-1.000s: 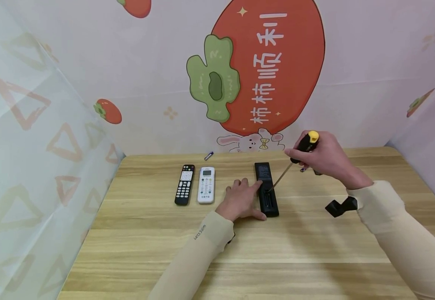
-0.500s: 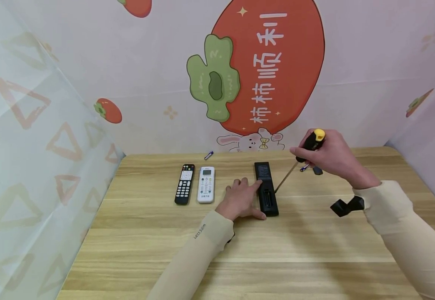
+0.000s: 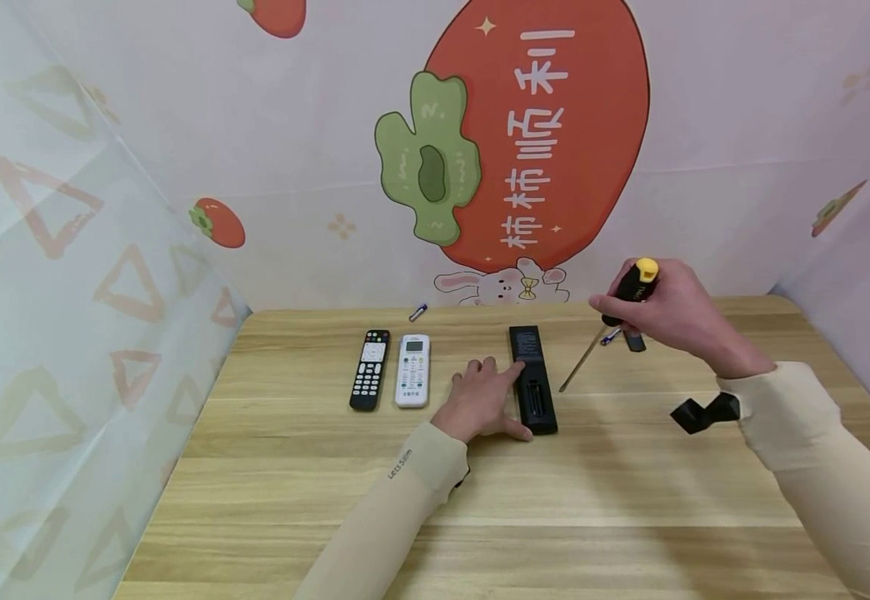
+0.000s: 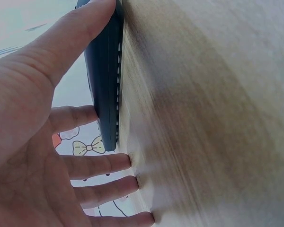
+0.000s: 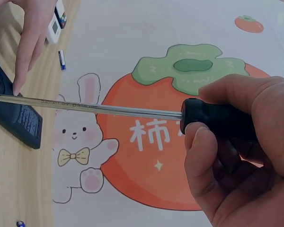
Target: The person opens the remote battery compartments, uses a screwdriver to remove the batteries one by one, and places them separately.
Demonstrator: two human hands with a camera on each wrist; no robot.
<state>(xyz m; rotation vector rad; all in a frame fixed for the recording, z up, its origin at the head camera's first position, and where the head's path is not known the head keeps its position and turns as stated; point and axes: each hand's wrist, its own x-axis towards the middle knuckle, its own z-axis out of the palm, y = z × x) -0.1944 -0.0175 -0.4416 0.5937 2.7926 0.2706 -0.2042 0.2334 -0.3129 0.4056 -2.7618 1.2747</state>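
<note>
A black remote control (image 3: 529,346) lies face down on the table, its long battery compartment showing uncovered and without batteries. My left hand (image 3: 477,401) rests at its left side. In the left wrist view the thumb and straight index finger touch the remote's edge, and the other fingertips rest on the wood. My right hand (image 3: 670,307) grips the black and yellow handle of a screwdriver (image 3: 583,358). The shaft slants down to the left, and its tip is just right of the remote, apart from it in the head view.
Left of the hands lie another black remote (image 3: 370,370) and a white remote (image 3: 412,371) with a small screen. One battery (image 3: 417,312) is at the back edge. Another battery (image 3: 611,337) and a small black cover (image 3: 635,342) lie beneath the right hand. A printed backdrop (image 3: 292,167) stands behind the table.
The screwdriver tip has come out of the remote's battery compartment and moved right, clear of the remote. My right hand has shifted right with it. My left hand has stayed in place.
</note>
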